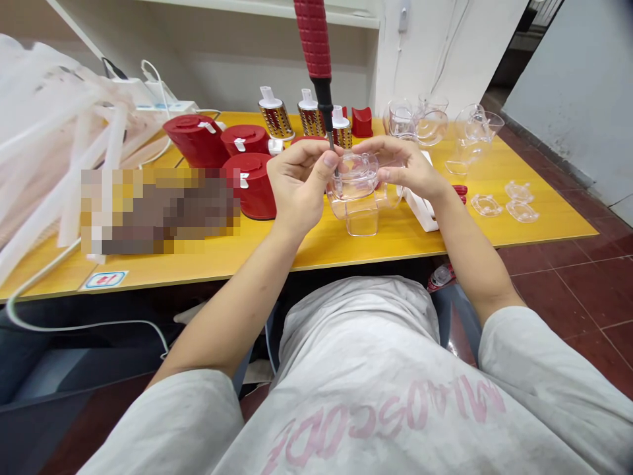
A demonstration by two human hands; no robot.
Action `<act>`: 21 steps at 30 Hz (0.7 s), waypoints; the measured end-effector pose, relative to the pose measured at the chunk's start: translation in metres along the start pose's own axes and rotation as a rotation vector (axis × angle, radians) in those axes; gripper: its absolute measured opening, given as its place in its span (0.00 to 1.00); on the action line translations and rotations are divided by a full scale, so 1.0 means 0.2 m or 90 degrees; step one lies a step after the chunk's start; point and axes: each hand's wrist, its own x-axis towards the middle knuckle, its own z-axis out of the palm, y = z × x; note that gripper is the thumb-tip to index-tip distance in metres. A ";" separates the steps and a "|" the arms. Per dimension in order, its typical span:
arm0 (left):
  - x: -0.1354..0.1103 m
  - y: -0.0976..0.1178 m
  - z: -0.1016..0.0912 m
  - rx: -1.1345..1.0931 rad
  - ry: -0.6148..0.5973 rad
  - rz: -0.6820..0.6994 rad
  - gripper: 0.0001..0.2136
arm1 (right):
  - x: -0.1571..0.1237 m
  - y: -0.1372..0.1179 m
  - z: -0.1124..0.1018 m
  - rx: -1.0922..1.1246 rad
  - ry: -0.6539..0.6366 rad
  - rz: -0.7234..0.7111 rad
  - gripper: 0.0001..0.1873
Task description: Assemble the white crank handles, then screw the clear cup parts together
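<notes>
A red-handled screwdriver (314,49) stands nearly upright, its handle running out of the top of the view. The thumb and fingers of my left hand (299,188) close around the lower end of its dark shaft, by the rim of a clear plastic housing (363,204). From the other side, my right hand (408,165) grips this housing between thumb and fingers. The housing is held just above the table's front part, with a square spout-like section pointing down. The screwdriver's tip is too small and covered to make out.
Red housings (252,185) stand left on the yellow table (257,244). Metal grater drums (275,119) with white tops are behind. More clear housings (475,132) and flat clear parts (487,205) lie right. Plastic bags (59,119) and a white cable (93,323) are at the left.
</notes>
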 end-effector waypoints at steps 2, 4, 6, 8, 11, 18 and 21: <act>0.00 0.01 0.00 0.012 -0.007 -0.008 0.22 | 0.00 0.00 0.00 0.002 -0.003 0.005 0.36; 0.00 0.01 0.00 0.014 -0.010 -0.012 0.23 | 0.00 -0.01 0.00 0.006 -0.004 0.007 0.36; 0.00 0.02 0.00 0.014 -0.014 -0.019 0.23 | 0.00 -0.01 0.00 0.010 -0.001 0.006 0.36; 0.01 0.02 0.00 0.017 -0.016 -0.027 0.24 | 0.00 -0.01 0.00 0.010 0.002 0.003 0.35; 0.02 0.03 0.00 0.023 -0.014 -0.036 0.25 | 0.00 -0.01 0.00 0.010 0.004 -0.006 0.34; 0.03 0.06 0.00 0.012 -0.016 -0.049 0.22 | 0.00 -0.01 0.01 0.016 -0.002 0.008 0.36; 0.03 0.07 -0.01 0.017 -0.031 -0.051 0.20 | 0.00 -0.01 0.01 0.018 0.000 0.007 0.35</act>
